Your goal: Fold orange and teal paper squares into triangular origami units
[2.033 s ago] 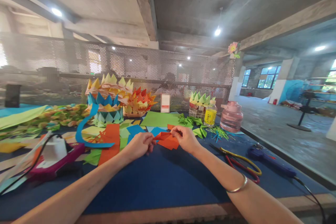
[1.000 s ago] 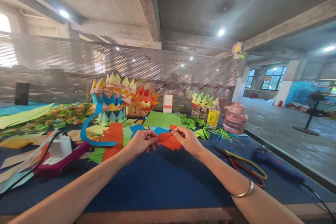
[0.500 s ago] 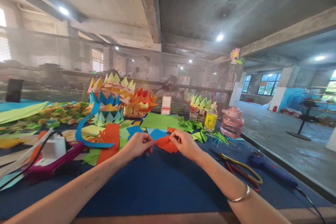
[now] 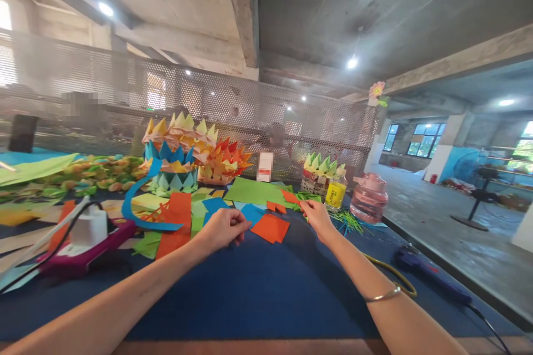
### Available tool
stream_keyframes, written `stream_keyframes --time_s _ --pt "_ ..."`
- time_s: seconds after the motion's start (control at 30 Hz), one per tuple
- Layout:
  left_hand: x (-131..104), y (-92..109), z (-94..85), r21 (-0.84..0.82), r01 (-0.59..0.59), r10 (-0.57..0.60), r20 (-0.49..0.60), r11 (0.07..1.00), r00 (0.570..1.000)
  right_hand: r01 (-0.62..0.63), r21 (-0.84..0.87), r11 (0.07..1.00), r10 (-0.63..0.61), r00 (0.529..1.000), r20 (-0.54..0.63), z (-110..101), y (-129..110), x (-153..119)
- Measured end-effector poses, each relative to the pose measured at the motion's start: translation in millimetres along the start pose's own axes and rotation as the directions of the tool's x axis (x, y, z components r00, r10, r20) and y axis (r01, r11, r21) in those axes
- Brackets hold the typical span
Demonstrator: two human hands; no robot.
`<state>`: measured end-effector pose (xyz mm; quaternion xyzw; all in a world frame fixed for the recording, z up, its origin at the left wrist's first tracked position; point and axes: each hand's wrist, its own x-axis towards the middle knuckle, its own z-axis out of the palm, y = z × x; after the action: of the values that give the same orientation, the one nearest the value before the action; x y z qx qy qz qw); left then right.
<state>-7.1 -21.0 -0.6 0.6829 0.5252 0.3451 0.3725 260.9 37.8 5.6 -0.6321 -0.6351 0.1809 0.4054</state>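
Note:
My right hand (image 4: 318, 219) pinches a small folded orange paper piece (image 4: 290, 196) by its near end, above the right side of the blue table. Closed with thumb and fingertips together, my left hand (image 4: 225, 228) shows nothing between them. Just right of it, orange paper squares (image 4: 270, 228) lie in a loose stack. Behind them are smaller orange paper pieces (image 4: 276, 207). Blue paper squares (image 4: 252, 213) rest beside my left fingertips, partly hidden by the hand.
Folded paper crowns (image 4: 172, 177) stand at the back left. A purple power strip (image 4: 87, 252) is at left. At right are a yellow-labelled bottle (image 4: 335, 194), a pink jug (image 4: 368, 199), yellow-handled scissors (image 4: 393, 272) partly under my forearm, and a blue corded tool (image 4: 433, 274).
My right hand has moved right and away from my left hand, carrying the orange piece. The orange squares on the table are now uncovered. My left hand has barely moved.

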Motion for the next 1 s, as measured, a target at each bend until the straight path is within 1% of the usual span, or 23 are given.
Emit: stream_keyframes --time_s 0.13,0.27,0.43,0.53,0.63,0.7,0.8,1.0 --pt "0.4 1.0 2.4 0.065 0.0 -0.002 0.025 0.998 1.0 -0.037 -0.008 0.999 0.037 0.999 -0.002 8.5 -0.4 4.3" --pt "1.1 0.6 3.9 0.092 -0.013 0.008 0.052 0.996 0.999 -0.008 -0.058 0.998 0.007 1.0 -0.009 16.7 -3.5 7.9" --pt "-0.8 2.1 3.4 0.1 -0.025 0.02 0.055 0.995 0.998 0.123 -0.203 0.971 -0.116 0.992 0.048 18.1 -12.2 -2.5" --pt "-2.0 2.9 3.5 0.101 -0.028 0.023 0.052 0.994 0.998 0.23 -0.309 0.923 -0.205 0.972 0.114 18.0 -22.1 -15.0" --pt "-2.2 3.4 3.7 0.102 -0.029 0.023 0.057 0.994 0.998 0.307 -0.395 0.866 -0.248 0.949 0.193 21.5 -30.3 -27.1" --pt "-1.9 3.7 3.5 0.107 -0.027 0.021 0.057 0.994 0.998 0.326 -0.446 0.834 -0.248 0.942 0.226 24.8 -32.5 -32.7" --pt "-1.3 3.9 3.2 0.114 -0.023 0.017 0.054 0.993 0.998 0.327 -0.497 0.804 -0.233 0.942 0.242 28.4 -31.5 -35.5" --pt "-1.5 3.3 4.3 0.105 -0.03 0.025 0.051 0.994 0.998 0.339 -0.488 0.805 -0.211 0.931 0.299 31.5 -28.0 -29.2"
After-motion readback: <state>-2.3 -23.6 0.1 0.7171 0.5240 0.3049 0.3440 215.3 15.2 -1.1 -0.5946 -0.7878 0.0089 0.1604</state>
